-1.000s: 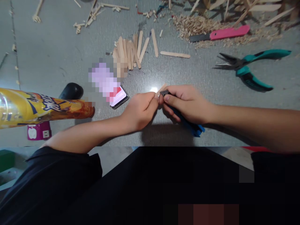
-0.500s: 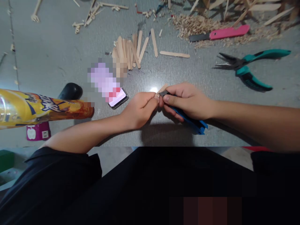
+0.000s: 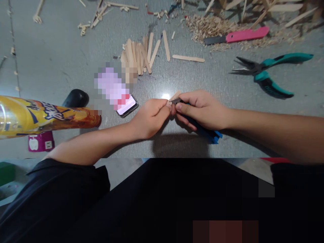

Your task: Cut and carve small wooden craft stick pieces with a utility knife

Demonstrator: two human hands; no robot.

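My left hand (image 3: 152, 118) pinches a small flat wooden craft stick (image 3: 175, 96), whose far end sticks out past the fingertips. Closed round a blue-handled cutting tool (image 3: 204, 130), my right hand (image 3: 202, 109) has its thumb close behind the dark metal head. That head meets the stick right at my left fingertips; its exact shape is partly covered by fingers. Both hands touch or nearly touch, low over the grey table (image 3: 141, 148) near its front edge. Beyond them lies a fanned pile of craft sticks (image 3: 139, 55).
Left of my hands are a phone (image 3: 126, 106), a black rounded object (image 3: 76, 98), a yellow bottle (image 3: 50, 116) and a purple packet (image 3: 41, 141). Teal-handled pliers (image 3: 263, 69) lie open at right. A pink-handled blade (image 3: 246, 34) rests by wood shavings (image 3: 210, 25).
The back end of the blue-handled tool has shifted slightly left and up in my right hand. My left hand keeps its pinch on the stick; the table's things stay put.
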